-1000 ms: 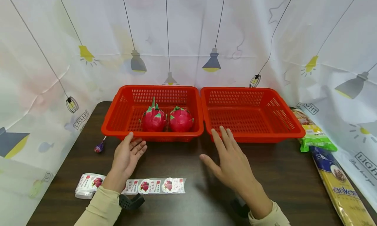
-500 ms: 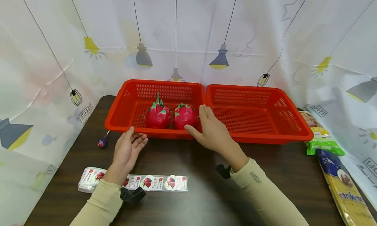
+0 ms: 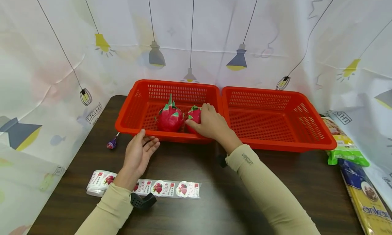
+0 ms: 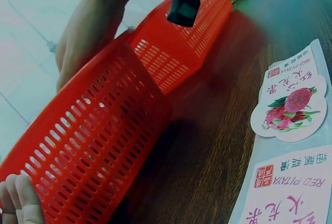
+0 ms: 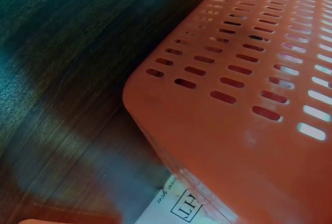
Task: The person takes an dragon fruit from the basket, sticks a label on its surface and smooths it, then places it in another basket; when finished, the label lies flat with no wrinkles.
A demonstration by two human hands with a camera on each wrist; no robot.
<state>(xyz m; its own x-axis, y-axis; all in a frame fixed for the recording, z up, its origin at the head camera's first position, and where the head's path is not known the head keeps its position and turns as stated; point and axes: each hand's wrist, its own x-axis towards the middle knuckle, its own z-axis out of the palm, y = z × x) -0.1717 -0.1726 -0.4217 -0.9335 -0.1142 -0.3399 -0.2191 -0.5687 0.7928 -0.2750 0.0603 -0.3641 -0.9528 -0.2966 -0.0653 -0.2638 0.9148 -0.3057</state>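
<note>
The dark table bears a red basket beneath the right hand; rightward, a second basket, green packet and yellow packet; near the left hand, a lollipop and label strip.

Inside the red left basket, room shows to the left of the left fruit, while the right hand blocks the right fruit from the right. The right basket lies open from above within its raised walls. Between the forearms, the tabletop gives a free lane in front of the left basket, crossed only by the flat sticker strip.
</note>
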